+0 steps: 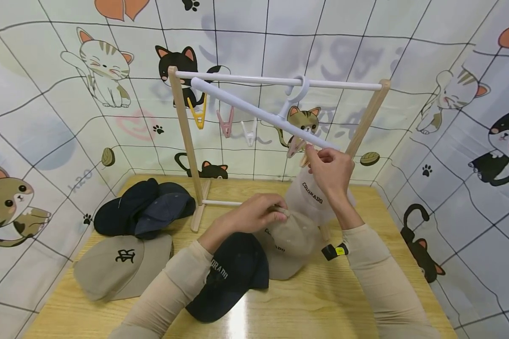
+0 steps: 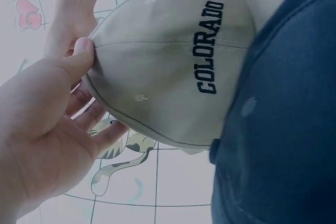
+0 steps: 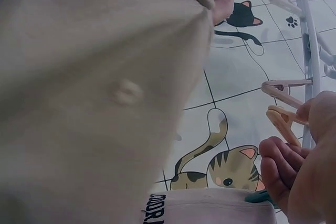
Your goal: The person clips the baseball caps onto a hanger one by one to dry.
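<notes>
My left hand (image 1: 260, 212) pinches the crown of a beige cap (image 1: 294, 235) lettered COLORADO, its brim pointing down. In the left wrist view, the thumb lies on the near side of the cap's edge, with other fingers behind. At the low end of a tilted pale lavender hanger (image 1: 246, 110), my right hand (image 1: 332, 169) pinches an orange clip (image 3: 282, 124), thumb and curled fingers at its upper ends. Beside it hangs a pink clip (image 3: 283, 93). Below the right hand is a whitish COLORADO cap (image 1: 311, 195), partly hidden by the hand and the beige cap.
The hanger hooks over the rail (image 1: 237, 78) of a wooden-post rack (image 1: 182, 122). A yellow clip (image 1: 198, 113), a pink one and a white one hang further left. A navy cap (image 1: 233, 273), a beige cap (image 1: 119, 263) and dark caps (image 1: 144, 207) lie on the table (image 1: 288, 310).
</notes>
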A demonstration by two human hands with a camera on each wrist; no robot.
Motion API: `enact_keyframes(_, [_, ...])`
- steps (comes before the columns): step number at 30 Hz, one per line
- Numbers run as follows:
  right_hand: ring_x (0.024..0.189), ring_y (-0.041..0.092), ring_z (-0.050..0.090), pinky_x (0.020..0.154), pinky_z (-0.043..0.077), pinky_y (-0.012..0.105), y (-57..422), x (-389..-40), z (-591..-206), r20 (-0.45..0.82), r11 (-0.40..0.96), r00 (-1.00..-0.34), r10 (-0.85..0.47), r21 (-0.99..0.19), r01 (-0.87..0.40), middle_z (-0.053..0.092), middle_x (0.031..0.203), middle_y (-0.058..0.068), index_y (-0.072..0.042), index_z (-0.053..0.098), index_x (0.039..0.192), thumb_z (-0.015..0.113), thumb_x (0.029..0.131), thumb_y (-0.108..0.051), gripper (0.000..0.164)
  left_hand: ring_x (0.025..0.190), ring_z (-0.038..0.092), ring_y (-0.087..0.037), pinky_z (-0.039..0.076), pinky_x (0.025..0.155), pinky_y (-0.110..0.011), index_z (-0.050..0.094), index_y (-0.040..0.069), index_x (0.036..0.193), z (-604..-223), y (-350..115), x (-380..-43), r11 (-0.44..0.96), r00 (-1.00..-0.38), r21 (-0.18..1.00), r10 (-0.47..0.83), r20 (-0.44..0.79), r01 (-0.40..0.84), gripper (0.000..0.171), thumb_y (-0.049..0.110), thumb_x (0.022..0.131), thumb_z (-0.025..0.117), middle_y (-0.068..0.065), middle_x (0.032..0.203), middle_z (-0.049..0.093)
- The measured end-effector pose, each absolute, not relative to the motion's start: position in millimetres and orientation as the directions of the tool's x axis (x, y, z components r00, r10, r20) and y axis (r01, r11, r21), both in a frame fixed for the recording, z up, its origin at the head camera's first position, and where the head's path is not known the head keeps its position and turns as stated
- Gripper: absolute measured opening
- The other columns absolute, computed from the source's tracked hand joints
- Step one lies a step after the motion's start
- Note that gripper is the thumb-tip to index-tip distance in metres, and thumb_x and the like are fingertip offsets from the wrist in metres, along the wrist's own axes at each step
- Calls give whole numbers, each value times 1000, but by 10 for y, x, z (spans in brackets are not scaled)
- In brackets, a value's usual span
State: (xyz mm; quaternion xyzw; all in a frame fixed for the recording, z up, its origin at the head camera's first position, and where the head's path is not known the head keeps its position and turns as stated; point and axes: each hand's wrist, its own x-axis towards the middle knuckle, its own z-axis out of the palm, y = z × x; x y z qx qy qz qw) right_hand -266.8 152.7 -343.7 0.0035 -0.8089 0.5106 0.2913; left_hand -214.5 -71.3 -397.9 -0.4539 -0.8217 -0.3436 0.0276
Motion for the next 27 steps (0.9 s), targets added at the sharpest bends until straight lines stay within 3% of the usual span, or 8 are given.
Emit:
enact_keyframes(7, [51, 8, 69, 48, 48, 23, 1548, -2655, -3404, 494, 517, -826, 272, -799, -307, 75, 68, -1, -16, 77, 78, 71, 90, -61, 47, 90, 62, -4, 55, 87, -24, 67, 15, 102, -3945, -691, -2208, 283, -610, 629, 687, 394, 724, 9, 22, 99, 69, 4, 96, 69])
enact_keyframes(17, [63, 27, 76, 54, 51, 26, 1573, -2641, -3347, 437, 492, -875, 210, -820, -292, 77, 73, 4, -16, 79, 82, 67, 92, -61, 48, 92, 63, -7, 55, 85, -25, 68, 15, 105, -3887, -700, -2354, 231, -619, 672, 664, 420, 703, 7, 20, 100, 67, 2, 102, 69])
enact_keyframes(22, [63, 24, 76, 55, 51, 26, 1600, -2617, -3343, 409, 490, -893, 189, -827, -275, 77, 74, 5, -15, 79, 83, 67, 92, -61, 49, 99, 63, -9, 55, 91, -27, 68, 17, 108, -3833, -707, -2410, 213, -652, 740, 660, 373, 638, 8, 23, 102, 66, 2, 105, 68])
enact_keyframes(27, [59, 16, 74, 49, 47, 28, 1609, -2584, -3335, 394, 491, -901, 183, -831, -263, 77, 73, 4, -16, 79, 82, 68, 93, -59, 46, 95, 60, -13, 52, 86, -29, 69, 18, 108, -3814, -680, -2463, 184, -678, 797, 653, 338, 575, 9, 25, 103, 65, 1, 104, 67])
